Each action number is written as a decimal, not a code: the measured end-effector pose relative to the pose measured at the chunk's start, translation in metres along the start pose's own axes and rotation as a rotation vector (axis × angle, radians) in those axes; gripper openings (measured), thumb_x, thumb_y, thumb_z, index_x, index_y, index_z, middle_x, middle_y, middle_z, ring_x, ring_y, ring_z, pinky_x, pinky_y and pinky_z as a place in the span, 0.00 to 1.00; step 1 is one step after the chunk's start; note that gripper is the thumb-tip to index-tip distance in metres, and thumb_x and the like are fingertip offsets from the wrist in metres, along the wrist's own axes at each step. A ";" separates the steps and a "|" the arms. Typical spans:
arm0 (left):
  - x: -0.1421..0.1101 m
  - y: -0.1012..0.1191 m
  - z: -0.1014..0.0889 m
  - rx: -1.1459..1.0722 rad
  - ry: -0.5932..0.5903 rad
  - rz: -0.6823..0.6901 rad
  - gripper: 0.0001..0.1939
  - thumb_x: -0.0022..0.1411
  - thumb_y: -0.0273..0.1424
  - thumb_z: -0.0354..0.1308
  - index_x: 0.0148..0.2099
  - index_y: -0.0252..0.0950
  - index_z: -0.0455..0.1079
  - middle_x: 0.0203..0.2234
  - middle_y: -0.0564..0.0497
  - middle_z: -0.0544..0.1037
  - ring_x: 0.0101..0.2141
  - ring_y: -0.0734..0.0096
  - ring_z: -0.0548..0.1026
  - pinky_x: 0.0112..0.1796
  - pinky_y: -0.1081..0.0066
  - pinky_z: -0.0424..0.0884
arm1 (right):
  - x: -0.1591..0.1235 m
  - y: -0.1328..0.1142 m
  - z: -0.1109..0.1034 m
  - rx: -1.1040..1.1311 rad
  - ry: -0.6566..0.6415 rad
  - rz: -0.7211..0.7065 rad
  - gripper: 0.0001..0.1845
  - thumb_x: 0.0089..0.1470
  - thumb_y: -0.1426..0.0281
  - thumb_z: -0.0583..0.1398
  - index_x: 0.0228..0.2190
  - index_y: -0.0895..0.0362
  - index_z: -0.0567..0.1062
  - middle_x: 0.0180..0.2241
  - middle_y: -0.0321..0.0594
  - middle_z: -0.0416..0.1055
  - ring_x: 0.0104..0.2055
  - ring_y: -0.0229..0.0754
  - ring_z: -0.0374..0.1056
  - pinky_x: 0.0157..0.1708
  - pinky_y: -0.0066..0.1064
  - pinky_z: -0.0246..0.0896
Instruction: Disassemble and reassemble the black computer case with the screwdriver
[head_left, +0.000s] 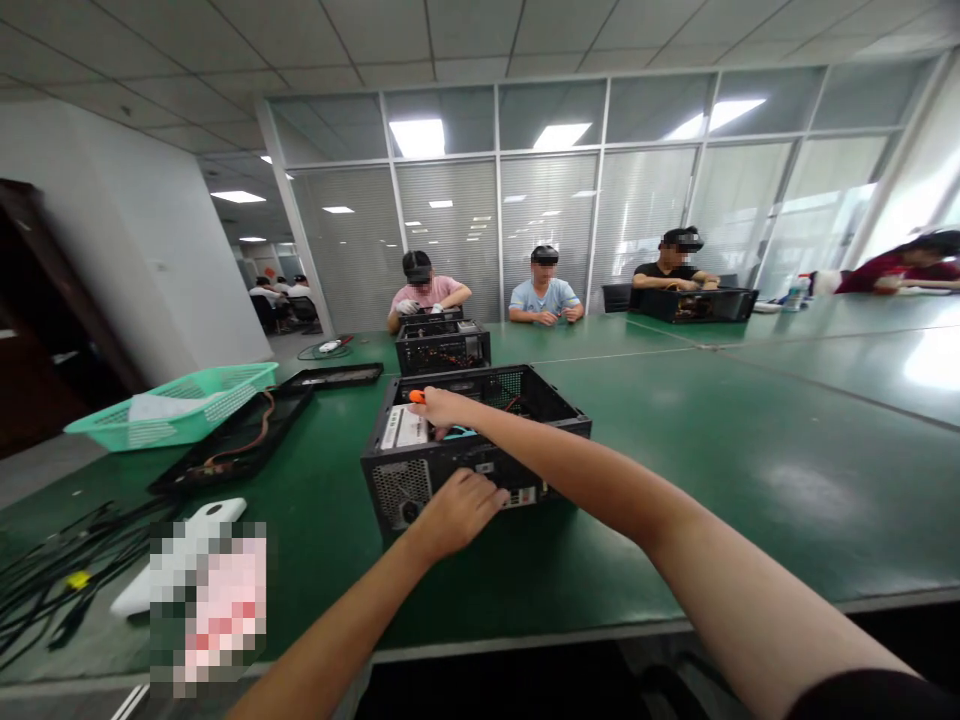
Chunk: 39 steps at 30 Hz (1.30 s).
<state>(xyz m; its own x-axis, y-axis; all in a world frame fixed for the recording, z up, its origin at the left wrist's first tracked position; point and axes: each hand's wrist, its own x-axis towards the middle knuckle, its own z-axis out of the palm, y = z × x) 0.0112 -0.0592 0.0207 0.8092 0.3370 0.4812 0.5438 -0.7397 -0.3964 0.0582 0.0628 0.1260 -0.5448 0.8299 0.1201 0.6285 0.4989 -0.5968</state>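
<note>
At the lower left of the frame, a long white thing (135,592), partly blurred, lies on the green table (690,430) beside a heap of black cables (45,565). In the middle, the left hand (459,508) touches the near side of a black computer case (463,458), its fingers bent; I cannot tell if they grip it. The right hand (448,410) reaches over the open top, its fingers closed around an orange handle (417,397), just above a box with a white label (405,427) inside the case. Left of the case are a black panel (259,452) and a mint green basket (112,436). Behind the case sits another black case (444,352). Farther up, people in pink (435,290), light blue (541,296) and black (646,272) sit in front of a glass wall (450,225).
</note>
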 end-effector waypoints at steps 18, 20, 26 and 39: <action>-0.083 -0.069 0.012 0.339 0.151 -0.068 0.14 0.64 0.25 0.41 0.44 0.34 0.67 0.32 0.45 0.74 0.30 0.66 0.68 0.32 0.65 0.62 | -0.128 0.101 -0.023 -0.392 0.636 -0.355 0.13 0.59 0.60 0.50 0.39 0.57 0.66 0.28 0.39 0.72 0.28 0.41 0.69 0.28 0.26 0.51; -0.083 -0.070 0.009 0.309 0.142 -0.134 0.14 0.64 0.24 0.41 0.44 0.34 0.67 0.32 0.44 0.74 0.31 0.65 0.68 0.33 0.64 0.63 | -0.120 0.099 -0.015 -0.342 0.679 -0.380 0.13 0.59 0.61 0.51 0.38 0.57 0.66 0.27 0.39 0.71 0.27 0.41 0.68 0.27 0.26 0.51; -0.059 -0.064 -0.011 -0.061 0.208 -0.393 0.17 0.64 0.24 0.40 0.51 0.35 0.63 0.36 0.45 0.74 0.38 0.67 0.71 0.42 0.63 0.67 | -0.115 0.103 -0.007 -0.257 0.721 -0.483 0.10 0.58 0.63 0.52 0.37 0.56 0.65 0.29 0.40 0.70 0.29 0.41 0.67 0.29 0.27 0.54; -0.016 -0.058 -0.042 -0.489 0.149 -0.772 0.08 0.59 0.34 0.51 0.36 0.39 0.70 0.31 0.53 0.79 0.33 0.69 0.76 0.37 0.71 0.69 | -0.116 0.107 -0.007 -0.198 0.716 -0.499 0.09 0.58 0.63 0.52 0.36 0.55 0.65 0.29 0.39 0.69 0.30 0.41 0.67 0.30 0.28 0.55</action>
<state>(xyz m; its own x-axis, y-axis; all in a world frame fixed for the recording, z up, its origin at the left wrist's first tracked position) -0.0423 -0.0463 0.0688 0.2060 0.7854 0.5837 0.7384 -0.5162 0.4340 0.1921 0.0218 0.0541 -0.3451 0.4289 0.8349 0.5313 0.8225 -0.2029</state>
